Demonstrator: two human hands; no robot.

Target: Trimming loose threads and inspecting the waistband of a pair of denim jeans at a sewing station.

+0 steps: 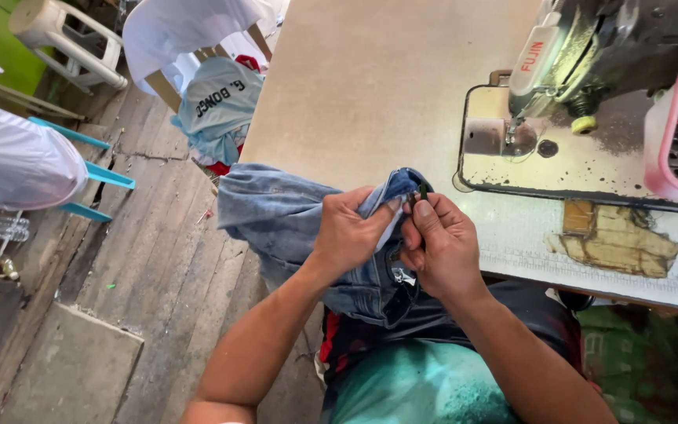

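Red-lettered white label point(533, 56) high on the grey sewing machine point(614, 47); left hand point(347, 232) grips folded blue denim garment point(284, 216); right hand point(441, 243) pinches a small dark tool point(423, 191) at its edge.

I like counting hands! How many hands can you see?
2. The left hand grips the blue jeans; the right hand pinches their edge beside it.

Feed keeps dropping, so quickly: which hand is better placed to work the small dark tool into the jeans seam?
Right, probably. The right hand pinches the small dark tool at the denim jeans edge, while the left hand grips the fabric.
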